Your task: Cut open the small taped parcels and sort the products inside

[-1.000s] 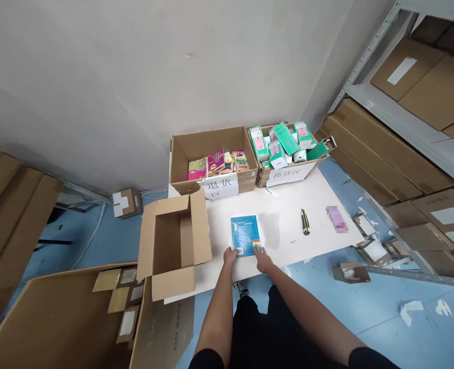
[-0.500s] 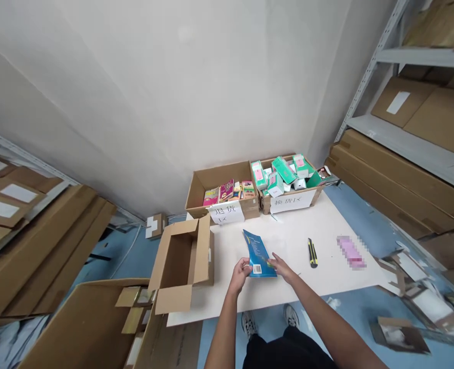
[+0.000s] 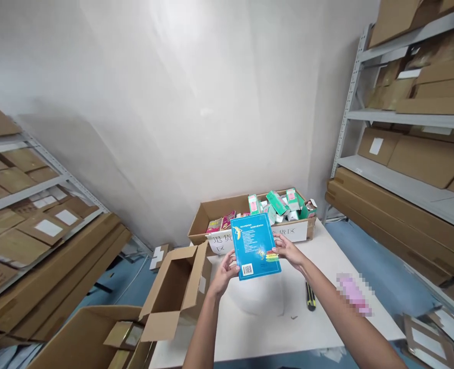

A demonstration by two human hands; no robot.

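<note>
A thin blue book (image 3: 253, 243) is held up over the white table (image 3: 245, 330), its flat face with white text, a banana picture and a barcode turned toward me. My left hand (image 3: 227, 271) grips its lower left edge, thumb on the face. On the other side my right hand (image 3: 287, 250) pinches the right edge. Behind the book stand a carton (image 3: 202, 218) of colourful books and a carton (image 3: 303, 230) of green and white boxes, both with handwritten paper labels. The book hides part of both labels.
An open cardboard box (image 3: 159, 325) sits at the table's left. A yellow and black box cutter (image 3: 310, 297) and a blurred pink item (image 3: 354, 294) lie on the right. Shelves of cartons flank both sides, and a large open carton (image 3: 84, 341) stands lower left.
The book has been raised from low over the table and turned so its face shows upright toward me. Both hands rose with it. My view has tilted upward.
</note>
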